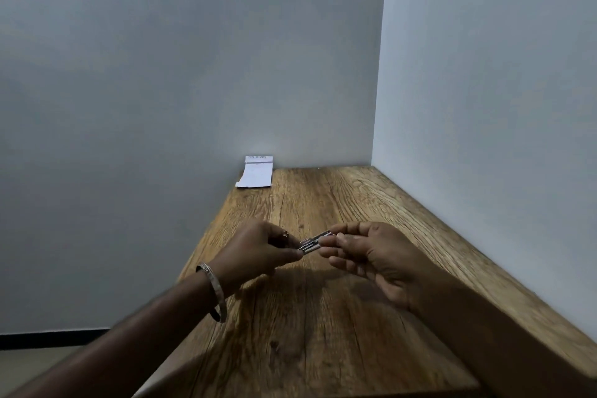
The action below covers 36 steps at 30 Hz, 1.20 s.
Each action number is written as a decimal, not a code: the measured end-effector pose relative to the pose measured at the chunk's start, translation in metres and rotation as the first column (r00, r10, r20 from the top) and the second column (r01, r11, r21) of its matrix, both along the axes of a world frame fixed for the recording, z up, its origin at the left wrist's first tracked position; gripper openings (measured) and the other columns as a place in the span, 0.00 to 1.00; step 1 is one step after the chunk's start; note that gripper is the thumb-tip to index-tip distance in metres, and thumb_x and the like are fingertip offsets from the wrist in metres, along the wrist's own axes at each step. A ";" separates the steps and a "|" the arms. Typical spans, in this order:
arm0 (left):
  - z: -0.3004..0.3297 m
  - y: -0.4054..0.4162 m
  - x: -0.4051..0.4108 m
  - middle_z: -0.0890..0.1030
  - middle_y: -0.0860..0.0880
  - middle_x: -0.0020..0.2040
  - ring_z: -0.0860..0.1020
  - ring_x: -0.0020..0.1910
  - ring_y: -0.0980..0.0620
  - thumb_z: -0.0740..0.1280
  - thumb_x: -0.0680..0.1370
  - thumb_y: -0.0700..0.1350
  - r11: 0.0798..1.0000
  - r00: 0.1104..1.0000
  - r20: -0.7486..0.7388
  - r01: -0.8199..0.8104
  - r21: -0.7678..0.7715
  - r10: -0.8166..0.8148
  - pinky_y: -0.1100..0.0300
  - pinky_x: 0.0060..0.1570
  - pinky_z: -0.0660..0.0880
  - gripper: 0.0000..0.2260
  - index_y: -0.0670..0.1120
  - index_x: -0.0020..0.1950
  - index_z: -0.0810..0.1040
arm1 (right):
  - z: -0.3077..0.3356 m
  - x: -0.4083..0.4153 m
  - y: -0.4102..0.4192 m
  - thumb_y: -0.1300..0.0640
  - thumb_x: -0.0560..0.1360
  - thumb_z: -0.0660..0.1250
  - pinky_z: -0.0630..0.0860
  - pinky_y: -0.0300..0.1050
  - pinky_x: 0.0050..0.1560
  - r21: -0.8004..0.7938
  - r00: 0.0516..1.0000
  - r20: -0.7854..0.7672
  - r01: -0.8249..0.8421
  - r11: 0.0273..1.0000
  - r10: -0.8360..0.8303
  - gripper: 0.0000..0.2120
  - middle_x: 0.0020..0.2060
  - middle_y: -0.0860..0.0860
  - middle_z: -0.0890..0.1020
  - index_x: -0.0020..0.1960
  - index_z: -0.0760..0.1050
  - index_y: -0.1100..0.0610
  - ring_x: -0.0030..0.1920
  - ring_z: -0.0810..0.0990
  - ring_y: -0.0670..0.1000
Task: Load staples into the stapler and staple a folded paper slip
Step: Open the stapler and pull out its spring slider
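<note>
Above wooden table (323, 317): left hand (258, 249), right hand (371, 252) both pinch slim silver stapler (311, 244).

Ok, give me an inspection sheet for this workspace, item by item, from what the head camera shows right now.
Surface: brown wood-grain table, set into a wall corner.
Job's things: small silver metal stapler, held above the table between both hands; white folded paper slip at the far edge, leaning against the wall.
Clutter: nothing seen.
Grippers: left hand pinches the stapler's near end; right hand pinches its far end.
Cables: nothing seen.
Surroundings: plain pale grey walls; silver metal bangle on the left wrist.
</note>
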<state>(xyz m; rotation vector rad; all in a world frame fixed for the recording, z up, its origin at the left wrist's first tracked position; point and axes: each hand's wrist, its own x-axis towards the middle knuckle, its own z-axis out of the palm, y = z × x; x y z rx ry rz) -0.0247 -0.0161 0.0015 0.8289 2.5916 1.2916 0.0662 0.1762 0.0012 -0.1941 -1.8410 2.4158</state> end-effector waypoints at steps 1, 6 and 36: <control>-0.002 0.000 -0.001 0.84 0.53 0.39 0.79 0.32 0.65 0.73 0.73 0.46 1.000 1.000 -0.012 -0.006 -0.022 0.005 0.73 0.28 0.72 0.07 0.47 0.50 0.85 | 0.001 -0.001 0.004 0.70 0.78 0.64 0.85 0.45 0.43 0.090 1.000 -0.019 -0.002 0.996 0.004 0.07 0.46 0.62 0.86 0.55 0.77 0.68 0.44 0.87 0.56; -0.007 -0.003 -0.004 0.84 0.57 0.41 0.79 0.35 0.69 0.73 0.73 0.49 0.990 0.995 -0.101 -0.009 -0.140 -0.005 0.76 0.28 0.70 0.08 0.50 0.51 0.85 | -0.003 -0.005 0.016 0.66 0.77 0.68 0.83 0.41 0.41 0.540 0.990 -0.141 0.097 0.836 -0.024 0.06 0.39 0.57 0.87 0.48 0.83 0.59 0.40 0.87 0.51; -0.020 -0.009 0.002 0.81 0.61 0.45 0.78 0.45 0.65 0.69 0.70 0.63 0.989 0.961 -0.270 0.020 -0.145 -0.059 0.68 0.41 0.74 0.19 0.54 0.55 0.82 | -0.014 -0.039 0.064 0.61 0.67 0.79 0.76 0.30 0.43 0.971 0.969 -0.238 0.237 0.023 0.065 0.10 0.43 0.46 0.86 0.47 0.86 0.52 0.39 0.81 0.37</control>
